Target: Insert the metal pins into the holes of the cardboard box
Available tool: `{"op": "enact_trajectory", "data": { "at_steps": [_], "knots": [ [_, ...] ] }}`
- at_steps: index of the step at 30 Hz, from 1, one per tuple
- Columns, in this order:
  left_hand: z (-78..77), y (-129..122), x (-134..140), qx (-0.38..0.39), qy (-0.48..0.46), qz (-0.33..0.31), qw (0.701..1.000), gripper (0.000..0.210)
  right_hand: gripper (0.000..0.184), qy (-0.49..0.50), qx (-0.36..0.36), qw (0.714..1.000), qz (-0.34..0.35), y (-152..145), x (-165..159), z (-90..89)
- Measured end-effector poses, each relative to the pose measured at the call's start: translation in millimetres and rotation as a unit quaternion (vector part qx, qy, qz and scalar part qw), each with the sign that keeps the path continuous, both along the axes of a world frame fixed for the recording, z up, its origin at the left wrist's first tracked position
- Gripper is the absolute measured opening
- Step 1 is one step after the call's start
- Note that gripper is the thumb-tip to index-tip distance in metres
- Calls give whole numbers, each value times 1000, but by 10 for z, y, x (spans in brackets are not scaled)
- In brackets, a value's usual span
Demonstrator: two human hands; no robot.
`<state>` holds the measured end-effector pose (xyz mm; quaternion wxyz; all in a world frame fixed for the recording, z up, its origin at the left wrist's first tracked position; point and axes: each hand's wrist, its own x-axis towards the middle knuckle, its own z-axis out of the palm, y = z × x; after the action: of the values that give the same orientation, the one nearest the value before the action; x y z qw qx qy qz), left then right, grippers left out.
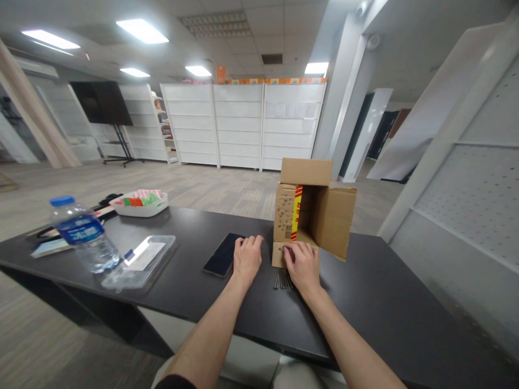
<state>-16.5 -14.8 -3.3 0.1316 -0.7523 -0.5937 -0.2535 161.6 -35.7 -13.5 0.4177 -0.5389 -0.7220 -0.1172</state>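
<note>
My right hand (304, 266) is at the front lower flap of an open cardboard box (287, 216). Thumb and index finger are pinched close to the flap; whatever sits between them is too small to make out. Round metal heads dot the box's left panel, and one shows on the lower flap. Several long nails or screws (283, 280) lie side by side on the table below the flap, left of my right wrist. My left hand (248, 258) hovers over or rests by the right edge of a dark smartphone (223, 255), fingers loosely bent, with nothing visible in them.
On the black table (186, 292), a clear plastic case (141, 263) and a water bottle (83, 235) stand to the left. Behind them is a white basket (140, 210) of colourful packets. The box's right flap (336, 221) sticks out sideways. A perforated panel rises at the right.
</note>
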Motion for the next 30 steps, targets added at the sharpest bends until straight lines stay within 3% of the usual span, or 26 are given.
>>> {"op": "enact_trajectory", "data": {
  "at_steps": [14, 30],
  "knots": [
    [-26, 12, -8, 4, 6, 13, 1000, 40, 15, -3, -9, 1000, -12, -27, 2, 6],
    [-38, 17, -20, 0, 11, 9, 1000, 37, 18, 16, 9, 1000, 15, -102, 58, -4]
  ]
}}
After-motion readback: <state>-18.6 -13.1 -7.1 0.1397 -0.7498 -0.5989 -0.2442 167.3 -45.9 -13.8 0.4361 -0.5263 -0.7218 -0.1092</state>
